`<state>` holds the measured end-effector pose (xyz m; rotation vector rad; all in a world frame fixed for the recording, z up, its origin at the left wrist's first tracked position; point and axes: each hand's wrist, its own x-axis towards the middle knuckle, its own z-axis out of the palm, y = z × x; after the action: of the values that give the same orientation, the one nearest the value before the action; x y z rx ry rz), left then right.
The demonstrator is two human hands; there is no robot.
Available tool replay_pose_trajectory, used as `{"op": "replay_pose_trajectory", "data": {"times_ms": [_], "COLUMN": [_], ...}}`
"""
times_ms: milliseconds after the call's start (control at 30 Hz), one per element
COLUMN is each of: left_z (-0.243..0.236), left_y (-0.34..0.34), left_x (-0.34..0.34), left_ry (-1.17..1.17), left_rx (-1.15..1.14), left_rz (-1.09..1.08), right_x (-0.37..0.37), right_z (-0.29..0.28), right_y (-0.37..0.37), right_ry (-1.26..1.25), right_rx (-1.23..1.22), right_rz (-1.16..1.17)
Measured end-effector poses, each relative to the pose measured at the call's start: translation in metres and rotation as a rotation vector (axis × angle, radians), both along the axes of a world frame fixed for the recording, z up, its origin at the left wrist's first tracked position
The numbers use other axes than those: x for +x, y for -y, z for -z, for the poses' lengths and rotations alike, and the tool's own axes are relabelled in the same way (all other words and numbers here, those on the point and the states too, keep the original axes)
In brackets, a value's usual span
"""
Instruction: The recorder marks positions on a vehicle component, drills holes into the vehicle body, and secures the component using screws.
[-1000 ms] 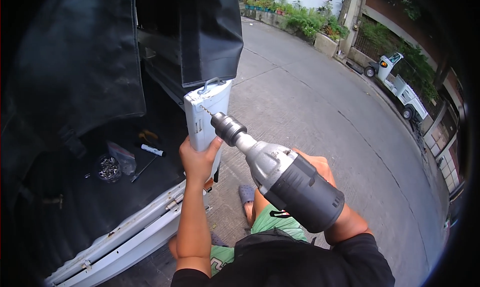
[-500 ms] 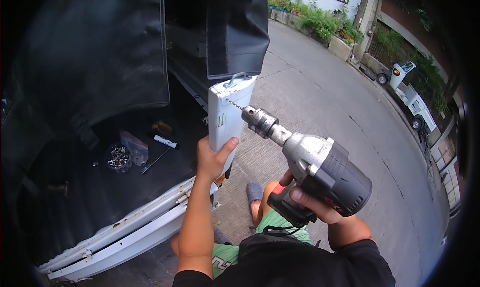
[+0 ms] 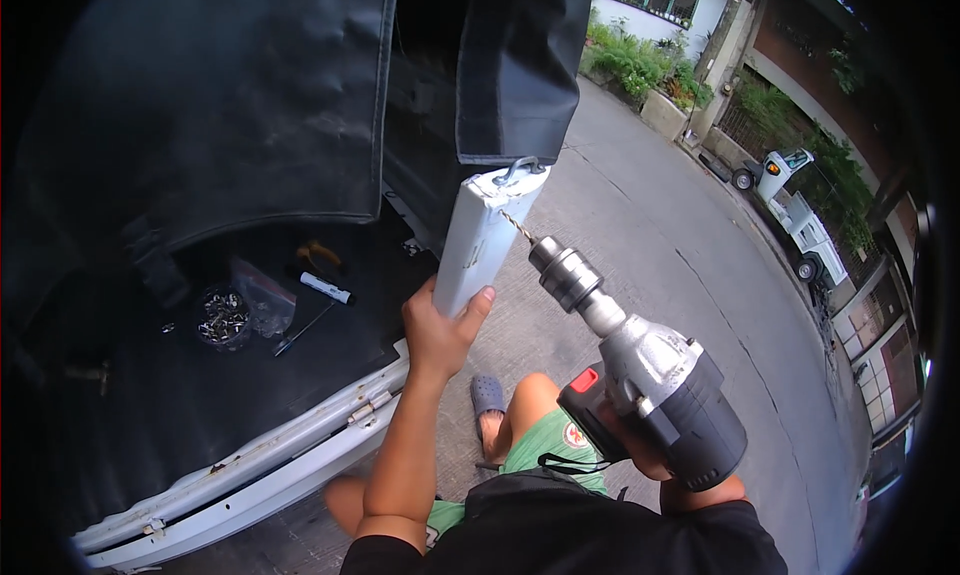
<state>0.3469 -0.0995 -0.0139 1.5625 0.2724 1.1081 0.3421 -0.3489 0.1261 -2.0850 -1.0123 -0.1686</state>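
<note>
My left hand [image 3: 438, 330] is wrapped round the lower part of a white metal post [image 3: 482, 245], thumb along its near side. A small metal loop [image 3: 520, 169] sits on top of the post. In my right hand [image 3: 648, 459] is a power drill [image 3: 668, 385] with a silver head and black body; the tool hides most of the fingers. Its twist bit [image 3: 516, 225], held in the chuck [image 3: 566, 273], slants up to the left. The tip meets the post near its upper corner; whether it has entered the metal I cannot tell.
A black cover [image 3: 520, 75] hangs just above the post. On the dark vehicle bed [image 3: 130, 405] lie a tub of small metal fasteners [image 3: 224, 317], a plastic bag [image 3: 264, 300], a white marker [image 3: 326, 288] and a thin screwdriver-like tool [image 3: 305, 327]. A small white vehicle [image 3: 800, 215] is parked across the street.
The drill's rear end has swung lower, so it slants more steeply, its bit still at the post's upper corner. My right thumb has gone out of sight. The whole view has shifted a little.
</note>
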Motion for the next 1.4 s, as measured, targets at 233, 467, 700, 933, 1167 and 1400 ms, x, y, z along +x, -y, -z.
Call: {"op": "replay_pose_trajectory", "data": {"times_ms": [233,467,700,933,1167,1400], "left_z": [0.003,0.005,0.006,0.055,0.077,0.098], "left_y": [-0.007,-0.009,-0.008,0.094,0.140,0.148], "left_x": [0.000,-0.002,-0.008,-0.032,-0.017,-0.006], "left_ry": [0.021,-0.023,-0.039,0.187,0.296,0.370], "left_rx": [-0.006,-0.003,-0.033,0.572,0.186,-0.463], "left_rz": [0.011,0.012,0.054,-0.271,0.314,0.440], "right_x": [0.015,0.027,0.025,0.023,0.014,0.034], "right_z": [0.017,0.027,0.050,0.038,0.030,0.036], "right_y": [0.009,0.014,0.017,0.018,0.009,0.007], "right_ry": [-0.218,-0.035,-0.226,-0.007,-0.689,0.316], "right_rx": [0.123,0.058,0.145,0.122,0.359,0.038], "right_rz": [-0.105,-0.026,-0.050,-0.071,-0.185,-0.316]}}
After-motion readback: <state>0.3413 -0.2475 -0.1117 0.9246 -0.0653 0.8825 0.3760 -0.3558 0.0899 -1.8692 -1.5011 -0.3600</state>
